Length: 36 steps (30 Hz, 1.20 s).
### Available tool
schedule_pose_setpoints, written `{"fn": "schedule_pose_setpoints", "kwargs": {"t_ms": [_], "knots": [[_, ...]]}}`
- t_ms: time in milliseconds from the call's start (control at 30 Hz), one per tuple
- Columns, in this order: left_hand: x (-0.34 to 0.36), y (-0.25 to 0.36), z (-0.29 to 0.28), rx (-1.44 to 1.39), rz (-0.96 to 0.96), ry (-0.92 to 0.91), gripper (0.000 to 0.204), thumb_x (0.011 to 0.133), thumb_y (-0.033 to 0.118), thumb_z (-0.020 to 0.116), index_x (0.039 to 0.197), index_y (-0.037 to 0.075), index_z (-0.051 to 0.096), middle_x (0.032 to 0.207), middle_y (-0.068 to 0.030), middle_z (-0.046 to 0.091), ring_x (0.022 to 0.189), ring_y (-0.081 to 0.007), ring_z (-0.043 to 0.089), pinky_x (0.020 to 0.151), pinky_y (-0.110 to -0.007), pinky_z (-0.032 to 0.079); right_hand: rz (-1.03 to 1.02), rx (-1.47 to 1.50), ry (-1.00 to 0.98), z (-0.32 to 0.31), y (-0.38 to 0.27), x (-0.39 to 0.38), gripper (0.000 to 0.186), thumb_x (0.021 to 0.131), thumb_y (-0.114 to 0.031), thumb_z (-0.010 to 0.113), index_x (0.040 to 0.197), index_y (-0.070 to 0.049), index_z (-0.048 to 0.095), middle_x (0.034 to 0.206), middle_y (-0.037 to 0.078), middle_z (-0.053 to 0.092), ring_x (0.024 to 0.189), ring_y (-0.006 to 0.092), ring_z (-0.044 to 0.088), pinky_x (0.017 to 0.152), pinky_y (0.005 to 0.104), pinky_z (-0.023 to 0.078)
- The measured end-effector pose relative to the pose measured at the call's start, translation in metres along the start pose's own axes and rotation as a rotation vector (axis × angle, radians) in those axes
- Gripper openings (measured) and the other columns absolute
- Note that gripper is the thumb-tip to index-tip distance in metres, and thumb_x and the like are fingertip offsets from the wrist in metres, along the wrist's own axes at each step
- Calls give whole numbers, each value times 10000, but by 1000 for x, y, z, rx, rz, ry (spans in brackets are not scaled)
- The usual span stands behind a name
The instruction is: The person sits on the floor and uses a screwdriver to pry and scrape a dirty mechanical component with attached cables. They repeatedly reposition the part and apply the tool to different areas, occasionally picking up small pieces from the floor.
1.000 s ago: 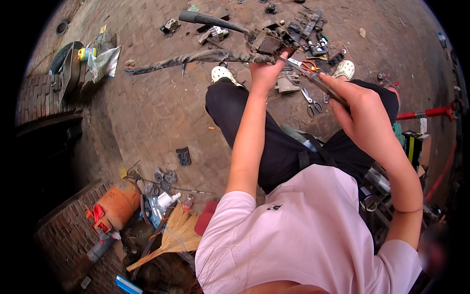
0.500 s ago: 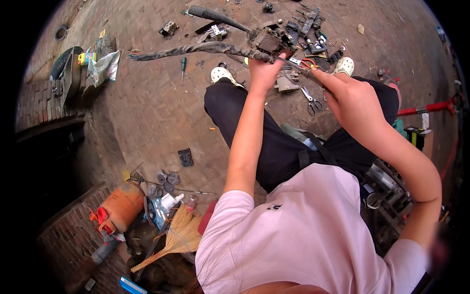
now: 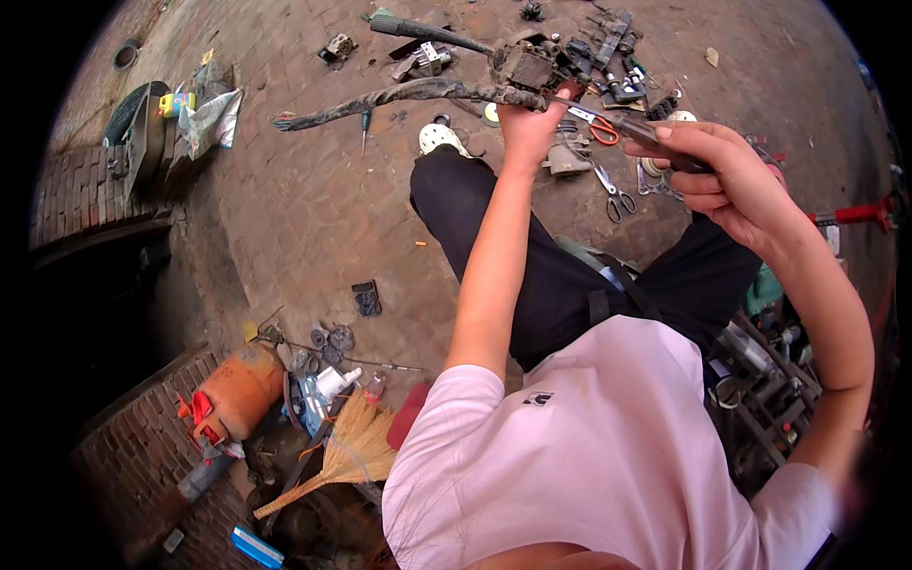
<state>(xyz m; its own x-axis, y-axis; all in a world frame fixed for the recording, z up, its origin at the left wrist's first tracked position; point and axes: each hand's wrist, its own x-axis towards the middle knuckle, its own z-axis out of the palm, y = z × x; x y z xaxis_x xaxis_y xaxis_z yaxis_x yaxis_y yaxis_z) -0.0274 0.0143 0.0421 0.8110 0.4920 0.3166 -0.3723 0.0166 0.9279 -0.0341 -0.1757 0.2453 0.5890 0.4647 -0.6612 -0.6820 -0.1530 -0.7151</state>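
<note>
My left hand [image 3: 530, 133] is closed on a grimy metal assembly [image 3: 527, 70], which it holds up off the floor. A thick wrapped cable [image 3: 404, 91] with frayed wire ends runs leftward from this assembly, and a bar with a ribbed black grip [image 3: 418, 30] sticks out above the cable. In my right hand [image 3: 736, 180] is a dark-handled screwdriver [image 3: 679, 157], its shaft pointing left to the assembly near my left fingertips. Whether the tip touches a screw is hidden.
Orange-handled pliers [image 3: 604, 130], black-handled scissors [image 3: 617, 198] and a screwdriver [image 3: 365, 131] lie on the brick floor, with several greasy parts [image 3: 617, 57] beyond. A straw broom [image 3: 353, 446] and an orange gas cylinder [image 3: 237, 394] are at the lower left. A red bar [image 3: 855, 213] is at right.
My right hand has shifted right and turned, its fingers now curled round the handle with the palm side showing. My left hand still holds the assembly. The whole view has moved slightly.
</note>
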Motion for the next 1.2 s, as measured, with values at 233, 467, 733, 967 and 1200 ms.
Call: {"fn": "schedule_pose_setpoints", "kwargs": {"t_ms": [233,467,733,967,1200], "knots": [[2,-9,-7,80,-13,-30,300,711,51,754,976,-19,632,893,-60,677,801,-159,610,748,-318,488,-843,-1488,109,5,20,22,387,767,-12,559,1144,77,561,906,164,659,689,295,653,586,362,510],[5,-6,-14,-20,-63,9,291,719,64,772,953,-15,618,880,-47,660,793,-152,588,745,-318,486,-1011,-1249,4,8,17,23,448,817,-149,648,1192,75,548,920,125,640,668,217,629,587,313,491],[5,-12,-10,-2,-27,66,296,721,62,780,947,-11,604,870,-33,639,787,-143,578,740,-304,477,-34,-21,40,-20,4,24,335,964,-195,513,1159,73,555,898,88,639,487,-11,440,399,141,364],[4,-18,-20,43,-71,80,271,736,70,782,927,7,600,840,-8,615,748,-135,561,721,-282,469,-1190,-1849,66,-1,10,35,345,794,-117,630,1125,-29,584,916,90,622,726,289,642,605,385,516],[9,-1,-17,-60,4,187,262,721,78,777,895,-6,600,829,-37,625,745,-158,561,718,-320,470,-133,-299,101,15,-17,15,209,913,-159,570,1037,7,599,902,80,662,498,55,413,465,217,406]]}}
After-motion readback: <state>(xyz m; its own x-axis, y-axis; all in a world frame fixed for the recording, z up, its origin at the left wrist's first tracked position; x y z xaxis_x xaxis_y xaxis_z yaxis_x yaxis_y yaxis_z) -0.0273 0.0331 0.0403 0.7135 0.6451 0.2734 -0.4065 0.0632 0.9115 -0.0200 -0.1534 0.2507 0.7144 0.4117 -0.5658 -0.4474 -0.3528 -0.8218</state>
